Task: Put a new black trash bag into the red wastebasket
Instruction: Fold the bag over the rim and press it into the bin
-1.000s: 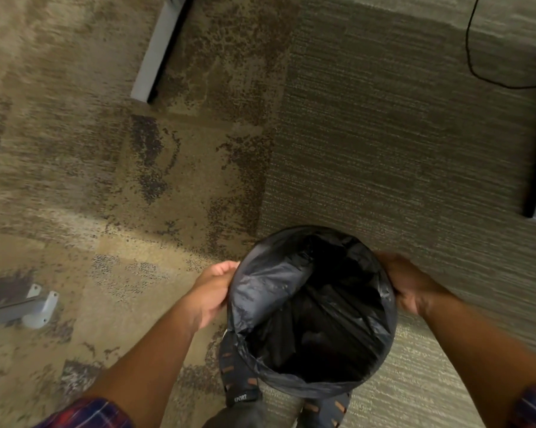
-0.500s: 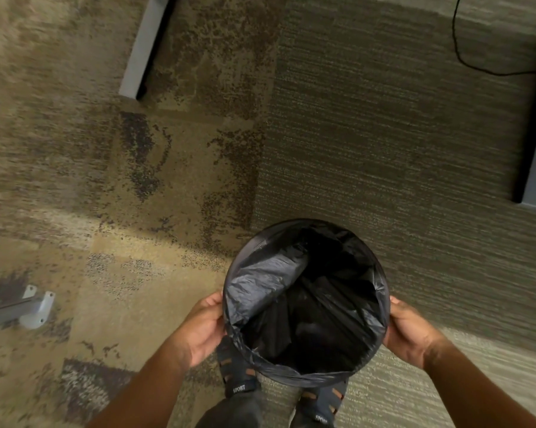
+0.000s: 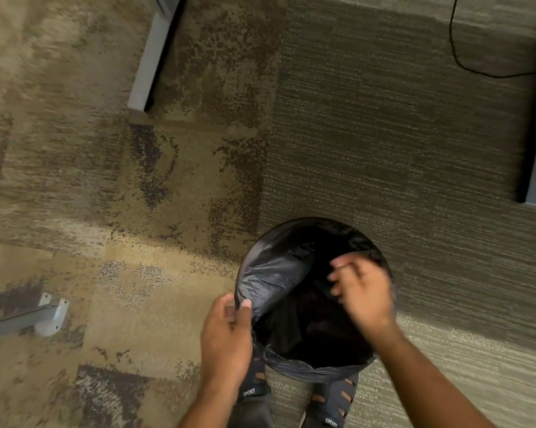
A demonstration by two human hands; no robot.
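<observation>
Head view: right hand (image 3: 360,291) has left the bin's outer rim, now over the mouth, fingers loosely spread, blurred (grip unclear). Left hand (image 3: 228,329) pinches bag (image 3: 272,279) at the near-left rim. Bag lines the bin, edge folded over; likely smoothing remains.

Bare carpet (image 3: 399,143) lay open beyond and left of the lined wastebasket (image 3: 276,273), whose mouth the right hand (image 3: 360,293) partly blocked, sandalled feet (image 3: 331,403) crowding its near side.
</observation>
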